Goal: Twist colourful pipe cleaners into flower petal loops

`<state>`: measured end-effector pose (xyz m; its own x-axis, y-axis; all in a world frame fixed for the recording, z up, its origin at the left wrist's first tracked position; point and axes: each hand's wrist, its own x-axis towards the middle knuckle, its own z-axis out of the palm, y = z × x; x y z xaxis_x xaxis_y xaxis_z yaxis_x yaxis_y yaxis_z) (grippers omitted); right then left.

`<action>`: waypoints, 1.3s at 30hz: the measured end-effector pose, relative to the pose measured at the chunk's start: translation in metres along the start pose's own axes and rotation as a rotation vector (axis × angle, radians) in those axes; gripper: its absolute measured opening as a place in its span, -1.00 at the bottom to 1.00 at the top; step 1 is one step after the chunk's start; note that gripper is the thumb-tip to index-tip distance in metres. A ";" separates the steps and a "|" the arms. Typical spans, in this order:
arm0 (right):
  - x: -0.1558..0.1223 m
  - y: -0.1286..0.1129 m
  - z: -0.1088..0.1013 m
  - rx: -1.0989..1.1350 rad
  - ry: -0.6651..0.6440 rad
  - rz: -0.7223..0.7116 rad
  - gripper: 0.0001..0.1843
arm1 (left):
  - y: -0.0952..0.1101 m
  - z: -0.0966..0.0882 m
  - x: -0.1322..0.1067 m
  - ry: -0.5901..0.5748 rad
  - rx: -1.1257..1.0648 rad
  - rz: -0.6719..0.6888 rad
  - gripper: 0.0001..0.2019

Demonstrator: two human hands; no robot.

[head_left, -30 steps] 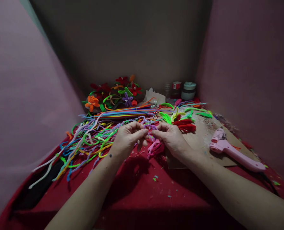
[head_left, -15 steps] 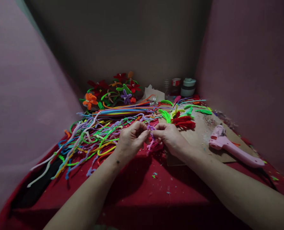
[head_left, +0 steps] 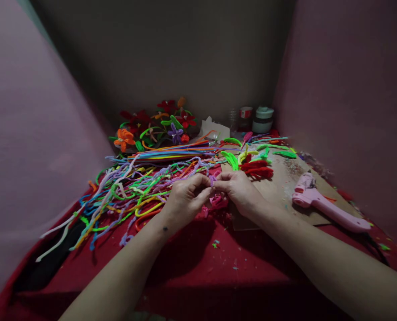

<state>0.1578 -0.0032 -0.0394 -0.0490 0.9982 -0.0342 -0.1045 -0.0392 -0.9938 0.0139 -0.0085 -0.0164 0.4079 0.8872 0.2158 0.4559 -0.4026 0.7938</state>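
Note:
Between my two hands is a purple pipe cleaner [head_left: 212, 180], bent and pinched by the fingertips. My left hand [head_left: 191, 194] closes thumb and forefinger on its left side. From the right, my right hand [head_left: 238, 189] grips the same piece with thumb and fingers pressed together. The fingers hide most of its shape. Just below and behind the fingertips, magenta pipe cleaner pieces [head_left: 219, 203] lie on the red cloth [head_left: 198, 258]. Left of my left hand spreads a tangle of many-coloured pipe cleaners [head_left: 131, 196].
A pink glue gun [head_left: 332, 211] rests on a brown board [head_left: 282, 191] at the right. Red bent pieces [head_left: 257, 169] and green ones [head_left: 230, 160] lie on the board's far side. Pipe cleaner flowers [head_left: 125, 139], a lidded cup [head_left: 263, 120] and a red-topped jar [head_left: 246, 118] stand at the back.
My left hand has shifted slightly right, and its fingertips are closer to those of my right hand. Less of the purple pipe cleaner shows between them.

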 end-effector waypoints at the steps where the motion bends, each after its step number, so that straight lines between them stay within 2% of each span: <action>1: 0.000 -0.001 0.000 -0.014 0.002 0.000 -0.86 | 0.000 -0.001 0.000 0.013 0.030 0.020 -0.88; 6: -0.002 -0.006 0.001 -0.045 -0.008 -0.002 -0.85 | 0.000 -0.004 -0.001 0.021 0.078 0.078 -0.89; 11: 0.000 -0.004 -0.001 -0.090 -0.034 0.020 -0.91 | 0.000 -0.003 -0.002 0.032 0.088 0.065 -0.89; 17: 0.002 0.001 -0.002 -0.158 -0.031 0.035 -0.91 | -0.001 -0.003 -0.001 -0.067 -0.022 0.056 -0.88; 24: 0.002 -0.002 0.000 -0.055 -0.025 0.062 -0.87 | -0.003 -0.002 0.000 -0.046 0.153 0.222 -0.92; 26: 0.001 -0.003 0.000 0.003 -0.039 0.072 -0.86 | -0.003 0.000 0.000 -0.067 0.096 0.178 -0.92; 30: 0.000 -0.007 0.000 0.108 -0.088 0.094 -0.85 | 0.002 0.002 0.001 -0.128 -0.177 -0.055 -0.89; 32: 0.000 -0.008 0.000 0.124 -0.083 0.061 -0.81 | 0.004 -0.001 0.003 -0.146 -0.313 -0.134 -0.84; 35: 0.000 -0.007 0.000 0.156 -0.089 -0.010 -0.79 | 0.005 -0.004 0.006 -0.125 -0.401 -0.163 -0.78; 39: 0.001 -0.004 0.001 0.213 -0.110 -0.030 -0.81 | 0.001 -0.004 0.007 -0.086 -0.454 -0.201 -0.78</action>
<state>0.1576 -0.0020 -0.0356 -0.1491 0.9887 0.0186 -0.3144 -0.0296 -0.9488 0.0140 -0.0021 -0.0114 0.4201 0.9075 0.0009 0.1500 -0.0704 0.9862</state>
